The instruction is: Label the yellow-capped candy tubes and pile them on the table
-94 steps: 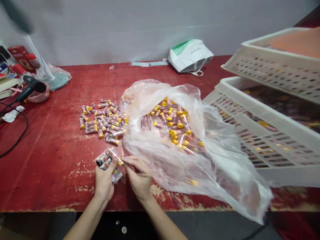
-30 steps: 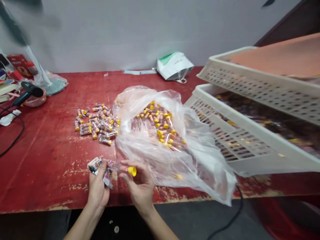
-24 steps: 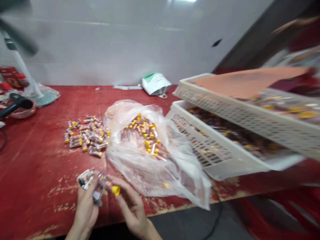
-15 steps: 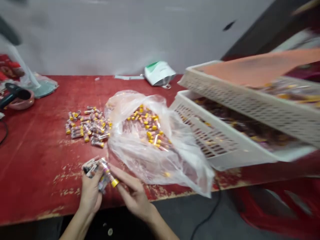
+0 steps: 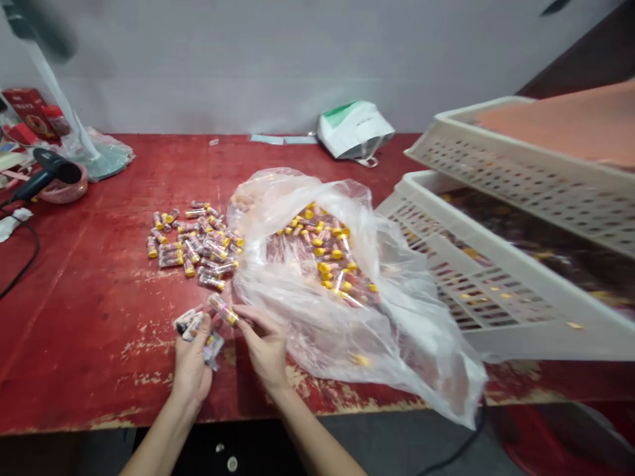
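Note:
My left hand (image 5: 191, 370) is closed on a bunch of small printed plastic wrappers (image 5: 214, 345), partly hidden by the thumb. In my right hand (image 5: 268, 354), the fingertips pinch the yellow-capped end of a small clear tube (image 5: 222, 309), its other end just above the left fingers. Past both hands, a loose pile of similar yellow-capped tubes (image 5: 191, 248) lies on the red table (image 5: 89, 317). A thin clear plastic bag (image 5: 307, 337) sits to the right of the pile, its mouth open on many more such tubes (image 5: 337, 254).
Two white perforated crates (image 5: 436, 264) are stacked at the right, the upper one askew with an orange sheet (image 5: 570, 125) over it. A white and green packet (image 5: 354, 132) stands by the wall. On the left are a lamp base (image 5: 106, 162) and a black hair-dryer-like device (image 5: 52, 168).
The view has shifted left, so the table's things sit further right. My right hand has raised the tube slightly toward the pile, while the left keeps its wrappers.

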A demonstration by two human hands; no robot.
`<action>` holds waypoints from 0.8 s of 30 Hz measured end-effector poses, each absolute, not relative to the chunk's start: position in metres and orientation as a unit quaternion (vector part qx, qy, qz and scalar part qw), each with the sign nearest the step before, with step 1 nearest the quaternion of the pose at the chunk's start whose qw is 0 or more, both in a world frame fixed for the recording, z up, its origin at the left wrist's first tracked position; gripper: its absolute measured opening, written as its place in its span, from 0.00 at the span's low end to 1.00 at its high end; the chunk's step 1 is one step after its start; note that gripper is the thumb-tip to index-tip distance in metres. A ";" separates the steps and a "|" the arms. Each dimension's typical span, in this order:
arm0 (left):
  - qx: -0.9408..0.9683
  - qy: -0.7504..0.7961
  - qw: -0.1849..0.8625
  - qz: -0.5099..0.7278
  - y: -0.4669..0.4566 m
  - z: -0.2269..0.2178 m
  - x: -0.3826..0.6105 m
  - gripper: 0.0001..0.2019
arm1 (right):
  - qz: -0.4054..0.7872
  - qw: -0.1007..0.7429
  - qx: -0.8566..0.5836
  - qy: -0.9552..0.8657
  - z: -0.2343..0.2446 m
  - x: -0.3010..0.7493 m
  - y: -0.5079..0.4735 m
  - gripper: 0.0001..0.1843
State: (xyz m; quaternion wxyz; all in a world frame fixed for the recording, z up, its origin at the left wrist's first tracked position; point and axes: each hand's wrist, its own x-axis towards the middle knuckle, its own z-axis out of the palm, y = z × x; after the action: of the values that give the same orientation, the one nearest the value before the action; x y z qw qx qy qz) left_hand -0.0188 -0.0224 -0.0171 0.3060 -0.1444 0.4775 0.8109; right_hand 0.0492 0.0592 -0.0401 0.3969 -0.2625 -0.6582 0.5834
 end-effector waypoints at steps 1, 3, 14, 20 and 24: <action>-0.156 0.485 0.301 0.807 -0.022 -0.021 -0.023 0.20 | 0.560 0.390 -0.279 -0.675 -0.042 0.035 0.071 0.11; -0.162 0.506 0.282 0.799 -0.024 -0.027 -0.028 0.21 | 0.499 0.375 -0.311 -0.717 -0.040 0.010 0.107 0.14; -0.098 0.550 0.260 0.787 -0.035 -0.018 -0.020 0.23 | 0.296 0.217 -0.508 -0.779 -0.009 -0.012 0.288 0.19; -0.108 0.563 0.257 0.778 -0.031 -0.024 -0.021 0.23 | 0.271 0.195 -0.463 -0.821 0.031 0.016 0.246 0.14; -0.096 0.593 0.245 0.761 -0.026 -0.025 -0.029 0.18 | 0.306 0.198 -0.371 -0.854 0.028 0.050 0.146 0.10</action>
State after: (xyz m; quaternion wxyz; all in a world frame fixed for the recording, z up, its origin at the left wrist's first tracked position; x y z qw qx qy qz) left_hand -0.0289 -0.0259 -0.0250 0.2452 -0.0963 0.5927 0.7611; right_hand 0.0499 0.1465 0.0284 0.1977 -0.3709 -0.8541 0.3063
